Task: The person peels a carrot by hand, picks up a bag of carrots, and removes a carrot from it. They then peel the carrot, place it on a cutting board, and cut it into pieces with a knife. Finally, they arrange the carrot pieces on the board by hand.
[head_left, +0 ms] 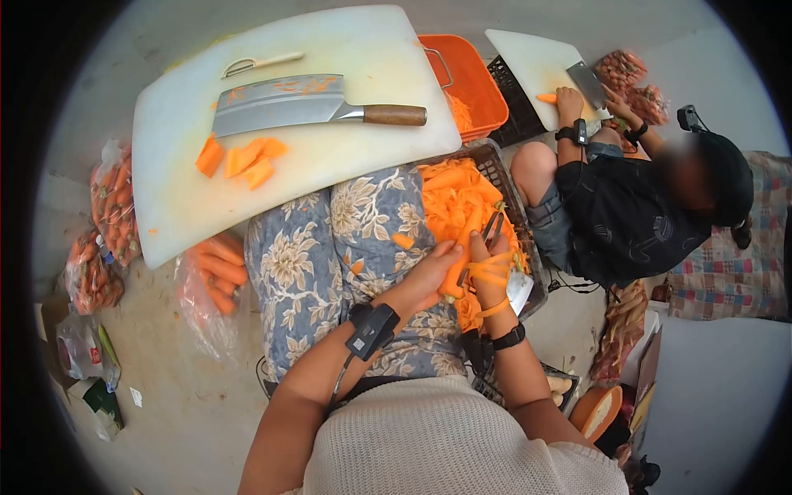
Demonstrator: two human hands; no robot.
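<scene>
My left hand is closed around a carrot held over a crate. Beside it, my right hand grips a dark-framed peeler against the carrot, and strips of peel hang over its fingers and wrist. Below both hands, a heap of orange carrot peelings fills the dark crate. A small carrot piece lies on the patterned cloth over my lap.
Ahead, a white cutting board bears a cleaver, a pale peeler and carrot chunks. Bagged carrots lie left. An orange basin stands beyond the crate. At right, another person cuts carrot with a cleaver.
</scene>
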